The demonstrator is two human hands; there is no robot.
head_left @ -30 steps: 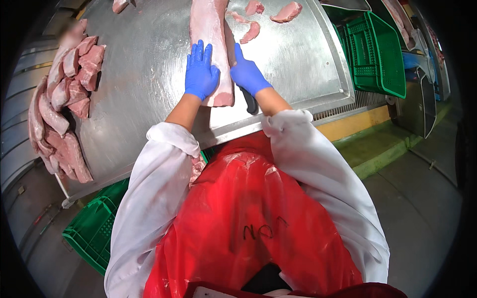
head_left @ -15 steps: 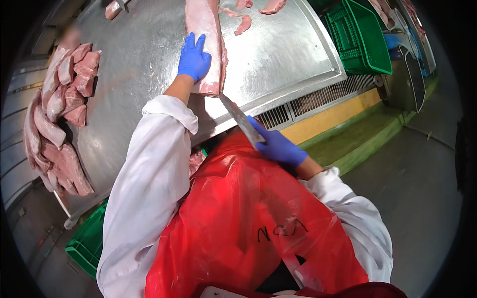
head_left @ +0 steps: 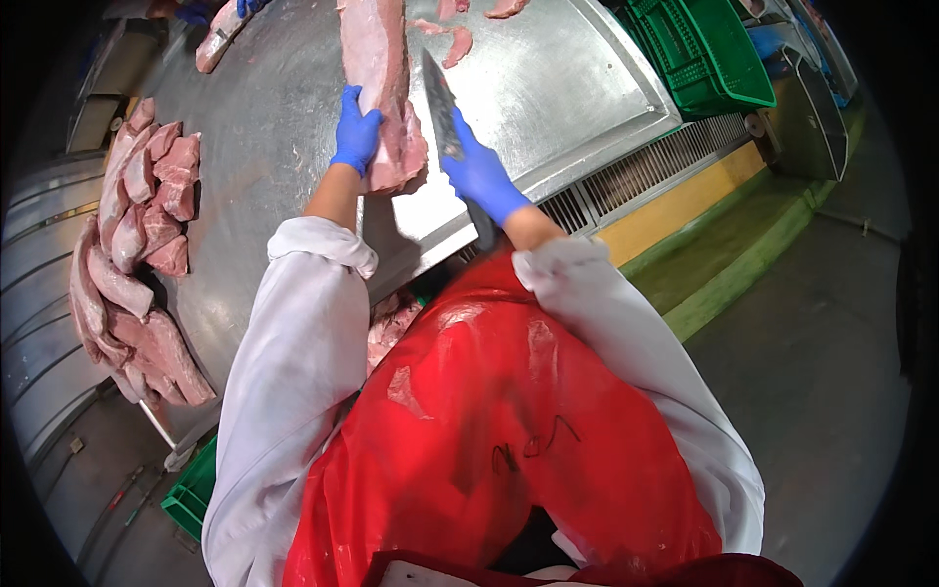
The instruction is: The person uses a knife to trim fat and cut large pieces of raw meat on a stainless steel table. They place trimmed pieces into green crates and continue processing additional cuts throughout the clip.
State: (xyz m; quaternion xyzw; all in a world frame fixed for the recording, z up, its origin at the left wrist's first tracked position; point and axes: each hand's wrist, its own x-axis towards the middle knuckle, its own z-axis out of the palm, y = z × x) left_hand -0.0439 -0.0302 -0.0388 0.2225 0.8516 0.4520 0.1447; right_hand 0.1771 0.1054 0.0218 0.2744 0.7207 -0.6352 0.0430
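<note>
A long pale pink pork loin (head_left: 377,44) lies on the steel table (head_left: 254,176), its near end at the table's front part. My gloved left hand (head_left: 358,137) grips that loin along its left side. My gloved right hand (head_left: 477,171) holds a knife (head_left: 435,93), its blade pointing up and away, just right of the loin and apart from it. A few small trimmings (head_left: 458,44) lie beyond the blade. A heap of meat cuts (head_left: 137,249) lies at the table's left.
Another person's gloved hand (head_left: 249,5) is at a piece of meat (head_left: 220,39) at the top left. Green crates stand at the upper right (head_left: 704,54) and lower left (head_left: 186,489). A slatted grate (head_left: 646,171) runs along the table's right front.
My right hand left the loin, swung the knife low to the right, then raised it beside the loin. My left hand moved from lying on top to gripping the loin's side.
</note>
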